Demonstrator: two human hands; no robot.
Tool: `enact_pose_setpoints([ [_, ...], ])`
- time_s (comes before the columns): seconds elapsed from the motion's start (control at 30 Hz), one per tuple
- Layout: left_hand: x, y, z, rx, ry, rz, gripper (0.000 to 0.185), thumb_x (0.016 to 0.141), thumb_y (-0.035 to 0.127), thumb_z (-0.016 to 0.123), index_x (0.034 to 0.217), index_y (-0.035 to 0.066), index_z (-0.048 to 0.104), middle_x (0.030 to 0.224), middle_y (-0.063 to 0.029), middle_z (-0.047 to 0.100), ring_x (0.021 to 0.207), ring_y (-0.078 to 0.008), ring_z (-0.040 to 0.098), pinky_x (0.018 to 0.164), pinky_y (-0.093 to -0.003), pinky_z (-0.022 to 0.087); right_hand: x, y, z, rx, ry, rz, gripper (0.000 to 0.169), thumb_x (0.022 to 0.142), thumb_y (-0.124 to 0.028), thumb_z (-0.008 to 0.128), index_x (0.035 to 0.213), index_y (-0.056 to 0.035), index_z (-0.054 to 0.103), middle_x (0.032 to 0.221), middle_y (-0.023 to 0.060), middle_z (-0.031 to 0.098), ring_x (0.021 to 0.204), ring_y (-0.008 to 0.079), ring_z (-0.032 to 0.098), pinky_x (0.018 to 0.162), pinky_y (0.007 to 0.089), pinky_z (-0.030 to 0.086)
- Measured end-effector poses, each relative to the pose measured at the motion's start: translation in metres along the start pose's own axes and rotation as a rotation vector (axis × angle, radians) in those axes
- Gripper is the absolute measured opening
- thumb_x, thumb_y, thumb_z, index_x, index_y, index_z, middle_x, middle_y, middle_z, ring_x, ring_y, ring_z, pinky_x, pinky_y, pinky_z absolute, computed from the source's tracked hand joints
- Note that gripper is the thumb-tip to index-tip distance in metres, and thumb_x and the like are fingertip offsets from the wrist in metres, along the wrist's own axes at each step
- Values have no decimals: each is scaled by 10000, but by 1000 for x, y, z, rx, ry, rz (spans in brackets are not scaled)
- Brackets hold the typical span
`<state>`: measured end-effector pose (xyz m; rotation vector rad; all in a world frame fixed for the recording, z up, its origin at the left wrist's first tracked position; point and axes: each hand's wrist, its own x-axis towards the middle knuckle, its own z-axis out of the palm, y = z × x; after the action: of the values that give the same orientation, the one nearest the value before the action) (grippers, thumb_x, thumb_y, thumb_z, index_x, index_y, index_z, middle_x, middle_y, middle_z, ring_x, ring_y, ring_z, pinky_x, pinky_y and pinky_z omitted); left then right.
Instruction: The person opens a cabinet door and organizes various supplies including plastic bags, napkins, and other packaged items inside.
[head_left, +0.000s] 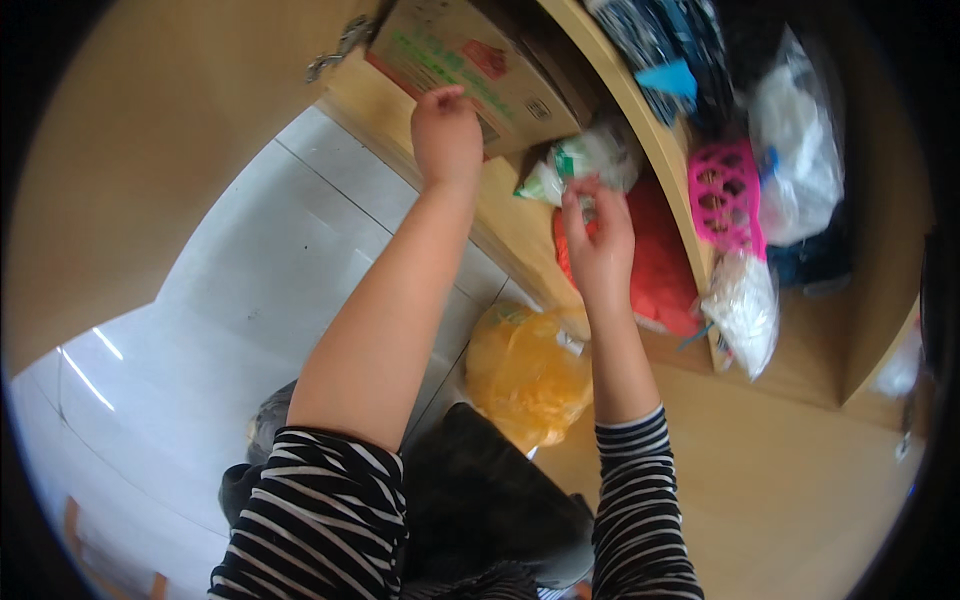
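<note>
My left hand (448, 139) is in front of a cardboard box (480, 64) on the lower shelf of a wooden cabinet. Its fingers curl away from me, and whether they grip the box is hidden. To the right, my right hand (604, 236) reaches into the same compartment, thumb and fingers slightly bent. Just beyond its fingertips lies a clear plastic bag with green print (592, 157); blur hides whether they touch. Beneath and beside that hand is a red bag or cloth (664, 262) on the shelf.
An open cabinet door (150, 135) fills the left. On the upper shelf are a pink plastic basket (724, 196), a white plastic bag (799, 150) and a smaller clear bag (742, 304). An orange plastic bag (529, 375) sits on the tiled floor (300, 217) near my legs.
</note>
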<state>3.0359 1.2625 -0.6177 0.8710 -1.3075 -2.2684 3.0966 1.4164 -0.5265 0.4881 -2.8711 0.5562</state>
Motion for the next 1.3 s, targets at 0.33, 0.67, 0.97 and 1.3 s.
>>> enact_pose_setpoints([
  [0.33,14,5,5,-32,235,-69,195,735,67,529,898,-7,607,946,-168,602,872,-301,596,763,-371,473,125,-3,92,-492,236,-253,687,789,-359,598,1313,1,338,1227,231,470,1126,365,455,938,435,360],
  [0.67,8,11,18,118,191,118,219,735,77,524,929,26,611,955,-169,591,857,-315,585,764,-390,467,176,-43,58,-77,59,101,716,834,-496,438,1316,23,329,1292,270,400,1195,390,400,1001,408,316],
  [0.97,9,-6,11,41,40,-19,223,736,124,526,900,6,619,904,-162,622,824,-292,606,699,-356,482,143,-12,66,-269,219,-108,581,780,-395,622,1247,-87,464,1186,194,529,1097,286,515,919,391,383],
  [1.3,8,-53,10,-21,-123,-79,243,844,189,516,1028,43,578,979,-93,600,838,-167,538,736,-306,429,-45,127,37,872,487,758,445,827,-122,594,1195,50,412,1258,193,427,1135,275,437,931,356,373],
])
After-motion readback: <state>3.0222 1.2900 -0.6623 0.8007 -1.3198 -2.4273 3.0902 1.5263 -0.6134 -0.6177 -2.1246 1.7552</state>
